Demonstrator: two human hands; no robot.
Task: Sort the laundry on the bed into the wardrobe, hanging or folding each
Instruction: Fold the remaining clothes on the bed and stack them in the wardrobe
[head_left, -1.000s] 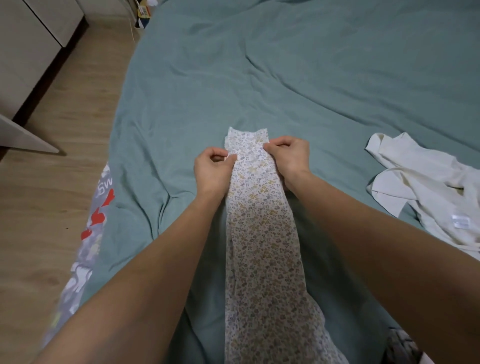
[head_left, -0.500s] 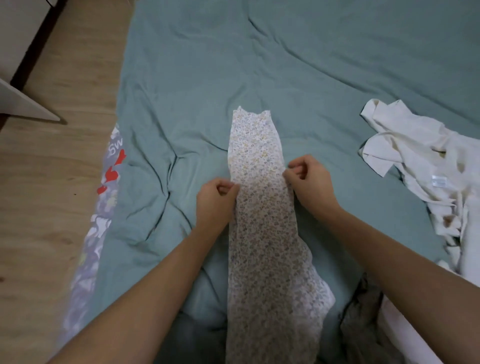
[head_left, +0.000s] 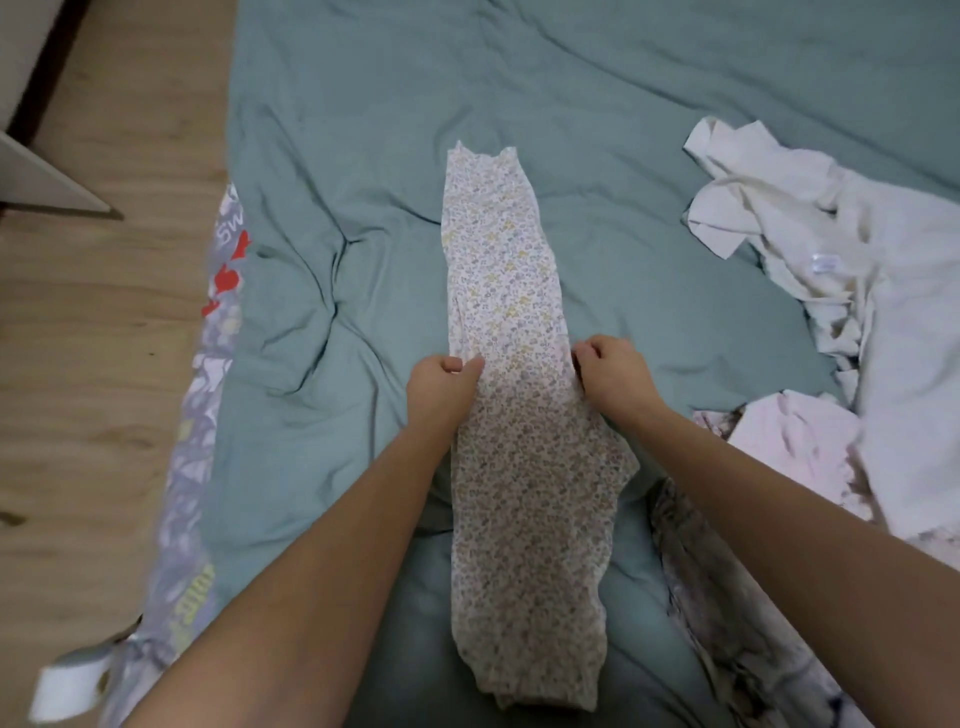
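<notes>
Both hands' grips, left hand (head_left: 440, 387) and right hand (head_left: 613, 371), pinch the floral garment's (head_left: 501, 270) opposite edges.

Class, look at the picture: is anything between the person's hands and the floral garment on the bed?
Nothing visible. The left hand and right hand each pinch a side edge of the floral garment directly.

From my remote station I record two bare forearms entering from the bottom of the head view, with no sleeve, cuff or glove on either as far as the frame edge. I find no watch, bracelet or ring on the left hand (head_left: 439, 387) or the right hand (head_left: 613, 371). Fingernails are too small to assess.
</notes>
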